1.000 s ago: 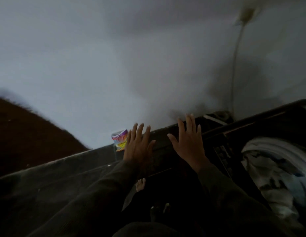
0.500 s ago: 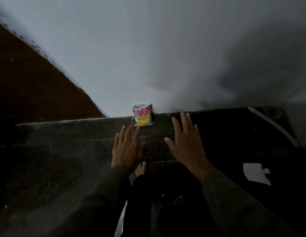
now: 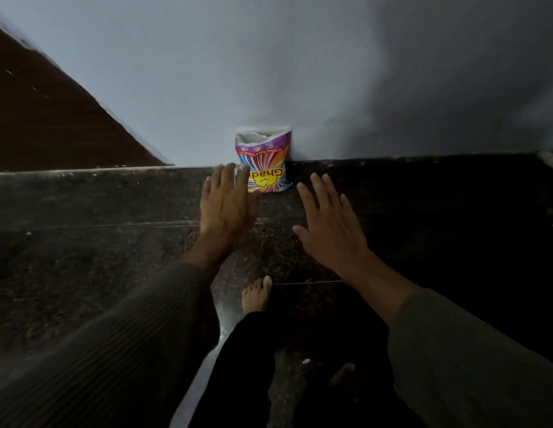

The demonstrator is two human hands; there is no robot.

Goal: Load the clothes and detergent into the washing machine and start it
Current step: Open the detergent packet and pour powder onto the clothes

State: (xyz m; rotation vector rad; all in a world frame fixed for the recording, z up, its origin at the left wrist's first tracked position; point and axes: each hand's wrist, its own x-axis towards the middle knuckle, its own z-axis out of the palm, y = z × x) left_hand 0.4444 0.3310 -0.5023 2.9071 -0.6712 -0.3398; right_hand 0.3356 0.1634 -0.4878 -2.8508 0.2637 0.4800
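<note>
A colourful detergent packet [image 3: 266, 163] with its top torn open stands on the dark floor against the pale wall. My left hand [image 3: 227, 202] is stretched out flat toward it, its fingertips overlapping the packet's lower left side; whether they touch is unclear. My right hand [image 3: 329, 225] hovers open to the right of the packet, fingers spread, holding nothing. The washing machine and the clothes are out of view.
A dark speckled stone floor [image 3: 99, 230] runs up to the pale wall [image 3: 299, 72]. A brown door or panel [image 3: 40, 118] fills the upper left. My bare feet [image 3: 256, 295] and dark trousers are below my hands.
The view swung left and down, away from the washing machine with clothes, and onto the detergent packet. Both open hands have moved closer to the packet, the left one reaching its side.
</note>
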